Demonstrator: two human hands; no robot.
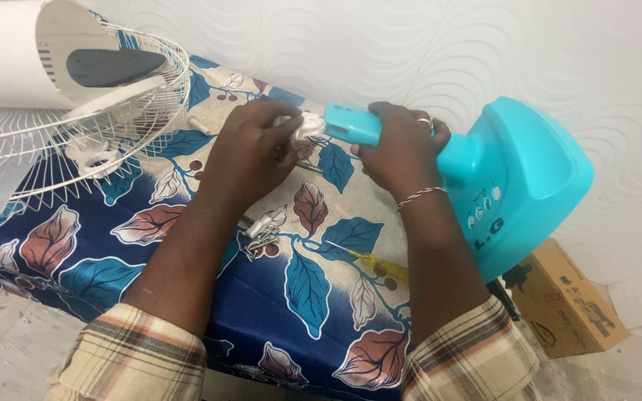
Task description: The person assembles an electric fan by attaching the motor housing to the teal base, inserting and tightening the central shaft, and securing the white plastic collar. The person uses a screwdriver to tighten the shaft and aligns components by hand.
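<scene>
Cloth (313, 297) with leaf print covers table beside white textured wall (425, 44).

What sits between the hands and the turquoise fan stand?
Nothing visible. The right hand already grips the fan stand at its neck, and the left hand pinches the white part at the neck's tip. The yellow screwdriver lies nearer the person, out of the way.

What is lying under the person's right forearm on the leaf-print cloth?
A yellow-handled screwdriver lies on the leaf-print cloth, its handle running under the right forearm. The handle's far end is covered by the arm, so nothing more can be told there.
</scene>
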